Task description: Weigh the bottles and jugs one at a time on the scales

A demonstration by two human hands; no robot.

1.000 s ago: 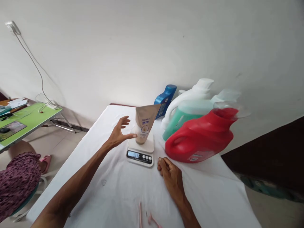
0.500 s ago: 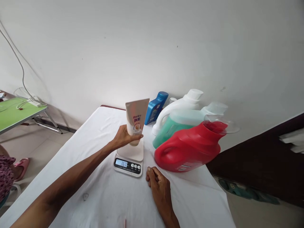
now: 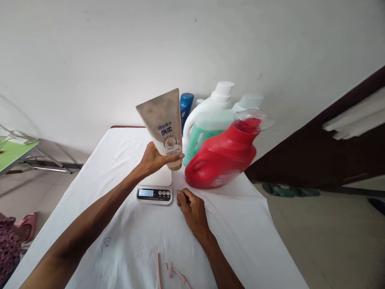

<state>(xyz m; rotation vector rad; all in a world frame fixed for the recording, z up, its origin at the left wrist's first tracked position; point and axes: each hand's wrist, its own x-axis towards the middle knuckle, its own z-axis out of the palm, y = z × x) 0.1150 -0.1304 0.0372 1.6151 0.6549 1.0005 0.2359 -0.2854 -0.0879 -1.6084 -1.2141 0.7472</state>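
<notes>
Now the left hand (image 3: 153,159) grips the beige tube (image 3: 165,127) near its cap end, holding it upright just above the scale (image 3: 155,188), so nothing visibly rests on the platform. Beside the scale, the right hand (image 3: 192,208) rests loosely curled and empty on the white table (image 3: 240,224), near the red jug (image 3: 222,156).

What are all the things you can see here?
tube: 1, beige, held up above the scale
scale: 1, white, on the table
jugs: 3, red, green, white, back right of the table
bottle: 1, blue, behind the tube
table: 1, white cover
pink sticks: near table edge
green table: 1, far left
left hand: grips the tube
right hand: rests on the table beside the scale
</notes>
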